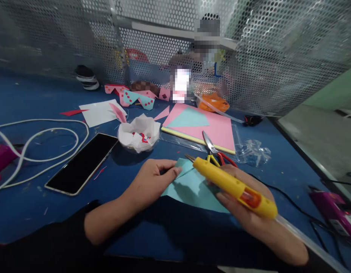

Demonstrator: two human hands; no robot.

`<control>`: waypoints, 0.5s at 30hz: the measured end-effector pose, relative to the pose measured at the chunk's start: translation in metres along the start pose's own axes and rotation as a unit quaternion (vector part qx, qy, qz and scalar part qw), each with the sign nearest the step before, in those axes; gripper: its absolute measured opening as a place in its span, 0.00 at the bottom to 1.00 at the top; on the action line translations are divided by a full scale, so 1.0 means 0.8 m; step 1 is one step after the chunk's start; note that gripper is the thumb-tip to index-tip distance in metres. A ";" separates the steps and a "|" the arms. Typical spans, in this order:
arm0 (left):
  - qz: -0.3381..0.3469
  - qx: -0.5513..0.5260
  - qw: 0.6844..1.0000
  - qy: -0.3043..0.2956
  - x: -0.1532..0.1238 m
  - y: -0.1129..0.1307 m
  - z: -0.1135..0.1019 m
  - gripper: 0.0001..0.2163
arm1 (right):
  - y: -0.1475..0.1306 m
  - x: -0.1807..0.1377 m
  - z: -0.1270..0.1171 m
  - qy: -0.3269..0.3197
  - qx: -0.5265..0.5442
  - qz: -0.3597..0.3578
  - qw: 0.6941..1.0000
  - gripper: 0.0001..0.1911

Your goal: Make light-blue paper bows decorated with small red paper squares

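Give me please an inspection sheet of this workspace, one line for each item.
Surface: blue table, paper scraps on it.
Job's things: yellow glue gun, nozzle over teal paper.
Clutter: phone, scissors, pink card stack, bowl of tissue, plastic wrap.
Hands: left hand presses the paper; right hand holds the gun.
Cables: white cable looped at left; black cord at right.
Surroundings: perforated metal screen.
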State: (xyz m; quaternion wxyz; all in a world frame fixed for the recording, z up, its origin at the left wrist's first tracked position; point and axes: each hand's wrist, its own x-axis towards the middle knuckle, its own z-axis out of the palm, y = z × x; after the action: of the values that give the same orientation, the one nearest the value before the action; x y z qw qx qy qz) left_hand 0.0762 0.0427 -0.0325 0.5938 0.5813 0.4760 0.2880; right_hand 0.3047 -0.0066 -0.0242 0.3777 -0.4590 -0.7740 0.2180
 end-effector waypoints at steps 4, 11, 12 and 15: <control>0.009 -0.020 1.000 -0.003 0.001 0.001 0.001 0.12 | 0.008 0.002 0.006 -0.023 -0.025 -0.066 0.997 0.05; 0.028 0.031 0.999 0.014 0.004 -0.003 0.000 0.13 | 0.010 0.002 0.011 -0.024 -0.125 -0.078 0.989 0.07; 0.026 0.040 0.999 0.017 0.005 -0.003 0.000 0.13 | 0.010 0.001 0.011 -0.026 -0.133 -0.074 0.988 0.08; 0.023 0.063 0.998 0.013 0.004 -0.001 -0.001 0.14 | 0.010 -0.001 0.011 -0.026 -0.136 -0.063 0.988 0.08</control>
State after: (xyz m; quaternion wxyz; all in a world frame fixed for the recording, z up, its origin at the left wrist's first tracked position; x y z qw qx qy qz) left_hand 0.0769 0.0457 -0.0342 0.5432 0.6243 0.4876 0.2785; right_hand 0.3026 -0.0036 -0.0357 0.3046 -0.4502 -0.8336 0.0985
